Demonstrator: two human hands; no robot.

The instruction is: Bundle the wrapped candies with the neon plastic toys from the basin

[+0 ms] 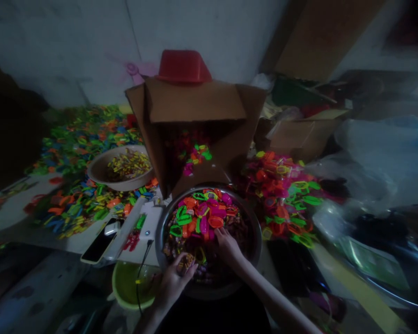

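A wide metal basin (255,227) stands in front of me. Bright plastic pieces (209,211) in pink, orange and green, several of them ring-like with an open middle, are heaped in its far half. Small dark mixed bits lie in the near half. My left hand (176,278), at the basin's near left rim, is curled round a handful of small brownish-yellow pieces (186,263). Over the basin, my right hand (227,243) has its fingers drawn together at the near edge of the bright heap. What they pinch, if anything, is hidden.
Behind the basin, a tipped cardboard box (195,102) bears a red tub (184,66). Coloured pieces (282,195) spread rightward. To the left are a bowl of yellow bits (101,178), a phone (102,241) and a green bucket (116,283) with a dark cable (142,262).
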